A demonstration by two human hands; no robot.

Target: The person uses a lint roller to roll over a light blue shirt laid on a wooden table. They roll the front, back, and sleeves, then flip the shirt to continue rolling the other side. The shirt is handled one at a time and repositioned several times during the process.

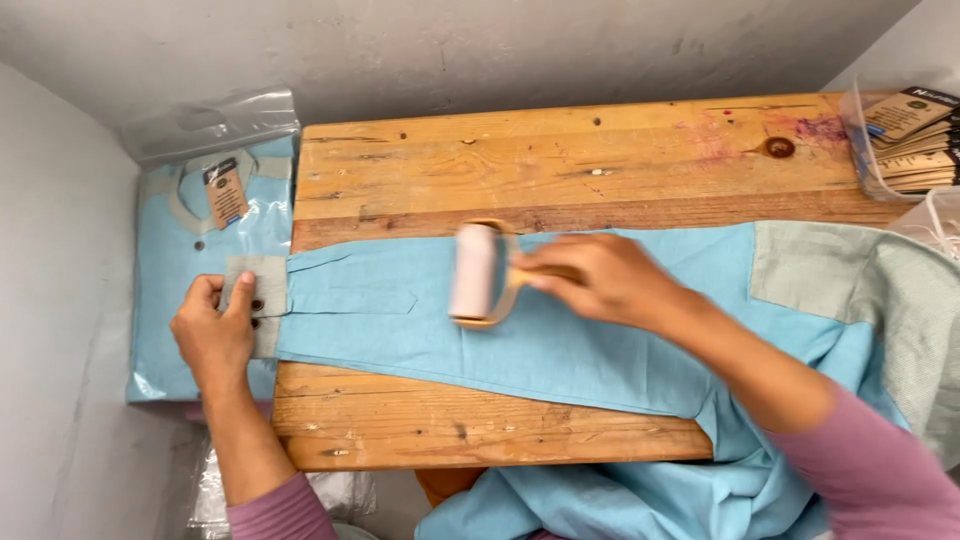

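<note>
A light blue shirt (560,340) lies across a wooden table (560,160), its sleeve stretched out to the left. My left hand (212,335) pinches the sleeve's grey buttoned cuff (262,288) past the table's left edge. My right hand (600,280) grips the wooden handle of a lint roller (474,272), whose pale roll rests on the sleeve near the middle of the table. The roller is blurred. The shirt's grey shoulder panel (840,280) lies at the right, and the rest of the shirt hangs off the front edge.
A folded blue shirt in a clear plastic bag (205,230), with a card tag, lies left of the table. A clear box of card tags (905,140) stands at the back right corner. Grey walls close in at the back and left.
</note>
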